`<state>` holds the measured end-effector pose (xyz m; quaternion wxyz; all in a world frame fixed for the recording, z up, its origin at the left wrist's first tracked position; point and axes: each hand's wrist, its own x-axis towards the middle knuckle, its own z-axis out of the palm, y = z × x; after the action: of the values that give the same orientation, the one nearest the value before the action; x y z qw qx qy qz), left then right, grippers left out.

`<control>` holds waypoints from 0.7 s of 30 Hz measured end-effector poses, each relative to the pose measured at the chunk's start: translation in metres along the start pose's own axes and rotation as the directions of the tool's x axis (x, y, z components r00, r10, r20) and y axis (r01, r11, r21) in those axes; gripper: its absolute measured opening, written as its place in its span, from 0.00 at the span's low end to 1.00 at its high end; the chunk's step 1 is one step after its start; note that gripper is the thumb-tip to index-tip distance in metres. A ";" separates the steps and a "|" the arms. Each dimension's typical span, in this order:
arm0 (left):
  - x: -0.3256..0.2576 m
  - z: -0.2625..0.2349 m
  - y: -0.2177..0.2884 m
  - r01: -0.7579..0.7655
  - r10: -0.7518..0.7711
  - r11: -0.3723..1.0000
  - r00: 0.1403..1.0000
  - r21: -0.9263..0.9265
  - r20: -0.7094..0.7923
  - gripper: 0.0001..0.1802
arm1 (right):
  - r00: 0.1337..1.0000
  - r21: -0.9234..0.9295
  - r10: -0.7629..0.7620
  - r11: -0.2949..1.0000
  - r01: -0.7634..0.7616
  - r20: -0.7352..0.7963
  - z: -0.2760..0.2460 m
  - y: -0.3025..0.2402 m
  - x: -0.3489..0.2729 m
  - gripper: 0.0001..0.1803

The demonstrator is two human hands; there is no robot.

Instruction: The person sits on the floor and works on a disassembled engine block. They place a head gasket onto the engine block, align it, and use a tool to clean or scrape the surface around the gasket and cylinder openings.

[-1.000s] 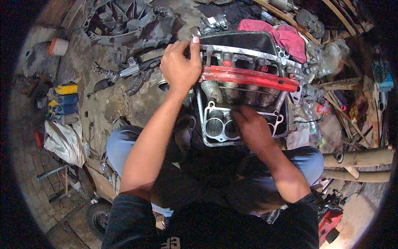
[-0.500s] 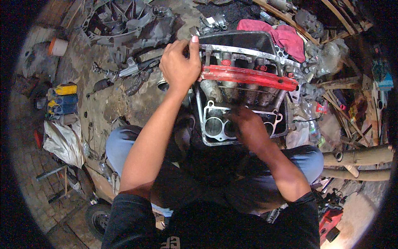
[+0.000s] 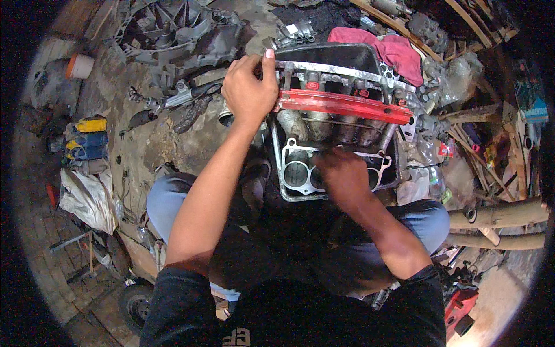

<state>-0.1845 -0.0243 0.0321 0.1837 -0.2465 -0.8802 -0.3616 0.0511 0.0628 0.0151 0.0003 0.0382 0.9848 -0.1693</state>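
An intake manifold [image 3: 299, 128] with curved metal runners and a red fuel rail [image 3: 347, 106] across it rests in a dark, metal-rimmed tray [image 3: 281, 188] in front of me. My left hand [image 3: 250, 88] is closed round the manifold's upper left end, thumb along its edge. At the near side lies the flange [image 3: 291, 146], a pale metal plate with round openings. My right hand [image 3: 345, 176] is over the middle of this flange with its fingers curled together. Shadow hides its fingertips and whatever they hold.
A large gearbox housing [image 3: 173, 34] lies at the far left. A pink cloth [image 3: 399, 58] is beyond the tray at the right. Yellow and blue bottles [image 3: 88, 139] and a white sack [image 3: 89, 196] are on the left. Wooden poles [image 3: 503, 217] jut in from the right.
My right hand has shifted slightly at the flange and is less smeared by motion. My left hand keeps its hold on the manifold.
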 end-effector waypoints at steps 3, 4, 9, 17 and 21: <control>-0.001 0.000 0.002 0.015 -0.015 1.000 1.000 0.002 0.024 0.25 | 0.998 -0.043 -0.027 0.999 0.025 -0.051 0.009 -0.002 -0.002 0.15; -0.001 -0.001 0.003 0.021 -0.022 1.000 0.999 0.005 0.033 0.26 | 0.995 -0.062 -0.065 0.996 0.061 -0.077 0.010 -0.004 0.000 0.15; -0.001 -0.002 0.001 0.023 -0.023 1.000 0.999 -0.013 0.022 0.26 | 0.994 -0.033 0.084 0.996 -0.082 0.063 -0.001 -0.003 0.005 0.14; 0.000 -0.002 0.003 0.038 -0.038 0.999 0.999 -0.003 0.028 0.27 | 0.993 -0.066 0.026 0.997 -0.034 -0.119 0.009 0.002 -0.005 0.13; -0.002 -0.002 0.004 0.065 -0.066 0.997 0.997 0.029 0.034 0.27 | 0.995 -0.051 0.046 0.997 -0.050 -0.086 0.001 -0.006 0.000 0.12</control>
<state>-0.1807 -0.0234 0.0347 0.1597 -0.2211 -0.8959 -0.3507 0.0508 0.0569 0.0161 -0.0366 0.0691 0.9869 -0.1412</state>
